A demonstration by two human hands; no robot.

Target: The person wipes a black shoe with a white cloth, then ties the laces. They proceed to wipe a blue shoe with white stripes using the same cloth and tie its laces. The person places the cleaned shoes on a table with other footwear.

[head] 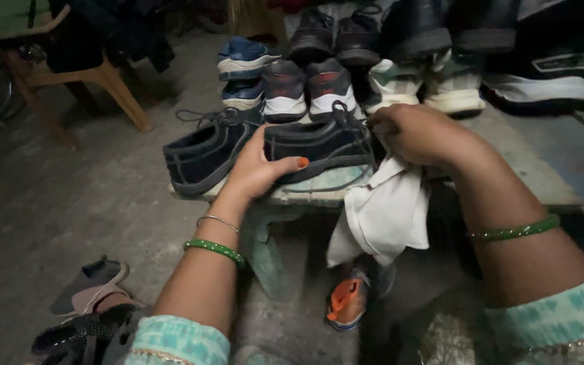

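Gripping dark shoe (319,143) with left hand (259,167); right hand (417,135) clutching white cloth (380,213).

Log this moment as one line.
left hand: grips dark shoe | right hand: holds white cloth at shoe's end | on bench

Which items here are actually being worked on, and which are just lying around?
In hand: left hand on dark lace-up shoe; right hand gripping white cloth.
Lying about: matching dark shoe, grey-white sneakers, orange sandal, plastic chair.

Dim concrete floor (69,196) (plastic chair (69,67) beyond).
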